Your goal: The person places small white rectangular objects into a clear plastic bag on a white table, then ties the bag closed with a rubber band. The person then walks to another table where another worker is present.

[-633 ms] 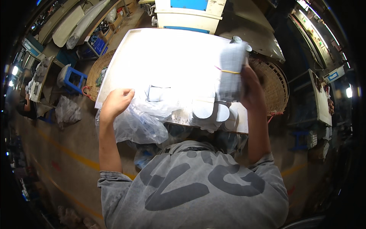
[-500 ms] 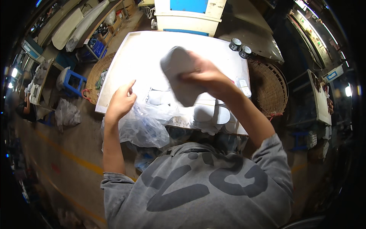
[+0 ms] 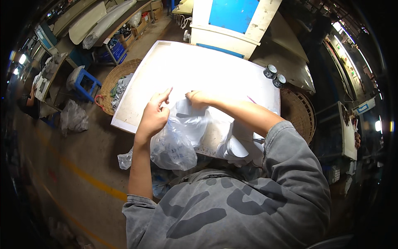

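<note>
Above the near middle of the white table [image 3: 199,62], my right hand [image 3: 197,99] has its fingers closed on a stack of light grey insoles [image 3: 185,108]. The stack sits at the mouth of a clear plastic bag [image 3: 174,145], its lower part behind the film. Beside it, my left hand [image 3: 156,115] points its index finger forward while the other fingers curl at the bag's edge. More grey insoles [image 3: 236,147] lie in overlapping piles at the table's near right edge, partly under my right forearm.
Two dark round tins [image 3: 270,71] stand at the table's right corner. Wicker baskets flank the table, the left basket [image 3: 108,81] with grey scraps in it, the right basket [image 3: 298,114] partly shaded. A cream machine with a blue panel [image 3: 234,14] stands beyond. A blue stool [image 3: 85,83] is at left.
My right hand has brought the insoles down and left from above the table to the bag's mouth. The bag now surrounds part of the stack. The view has shifted slightly.
</note>
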A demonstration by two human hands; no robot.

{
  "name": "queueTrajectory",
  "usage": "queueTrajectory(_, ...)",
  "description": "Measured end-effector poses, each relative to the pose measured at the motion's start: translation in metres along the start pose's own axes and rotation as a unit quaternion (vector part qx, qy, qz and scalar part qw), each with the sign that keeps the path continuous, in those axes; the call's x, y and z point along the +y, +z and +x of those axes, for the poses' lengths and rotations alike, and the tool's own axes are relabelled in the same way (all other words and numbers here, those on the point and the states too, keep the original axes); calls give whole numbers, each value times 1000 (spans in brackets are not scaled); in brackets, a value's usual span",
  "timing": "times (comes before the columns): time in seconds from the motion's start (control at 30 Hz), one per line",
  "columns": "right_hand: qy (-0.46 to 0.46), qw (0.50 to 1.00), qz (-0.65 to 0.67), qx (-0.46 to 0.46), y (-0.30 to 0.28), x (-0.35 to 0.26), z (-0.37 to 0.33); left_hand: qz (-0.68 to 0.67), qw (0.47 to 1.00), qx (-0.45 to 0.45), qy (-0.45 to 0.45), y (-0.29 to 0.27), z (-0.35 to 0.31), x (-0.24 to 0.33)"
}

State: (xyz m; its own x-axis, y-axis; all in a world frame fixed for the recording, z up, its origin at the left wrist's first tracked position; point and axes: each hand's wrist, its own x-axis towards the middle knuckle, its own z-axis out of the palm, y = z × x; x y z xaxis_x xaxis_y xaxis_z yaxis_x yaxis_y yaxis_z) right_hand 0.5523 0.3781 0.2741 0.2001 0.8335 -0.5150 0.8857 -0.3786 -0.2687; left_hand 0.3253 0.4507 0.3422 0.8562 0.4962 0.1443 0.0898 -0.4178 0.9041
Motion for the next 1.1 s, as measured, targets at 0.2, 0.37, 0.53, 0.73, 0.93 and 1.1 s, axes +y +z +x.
queueTrajectory(0.2, 35, 988, -93, -120, -33, -21, -22, 79, 995, -44, -43, -2, -4, 20)
queueTrajectory(0.37, -68, 980, -188, 16, -28, -9, -57, 145, 987, -42, -47, 1, -20, 19)
queueTrajectory(0.53, -191, 981, -17, 42, -63, 29, -174, 153, 982, -84, -71, 4, -44, 11)
queueTrajectory(0.73, -63, 987, -114, -93, -39, 28, -275, 151, 977, -120, -89, 12, -56, -10)
queueTrajectory(0.93, -218, 964, -114, 99, -13, 37, -256, 106, 988, -89, -62, 19, -52, -20)
queueTrajectory(1.1, -273, 923, 215, 164, -32, 33, -229, 82, 992, -93, -25, 16, -50, -21)
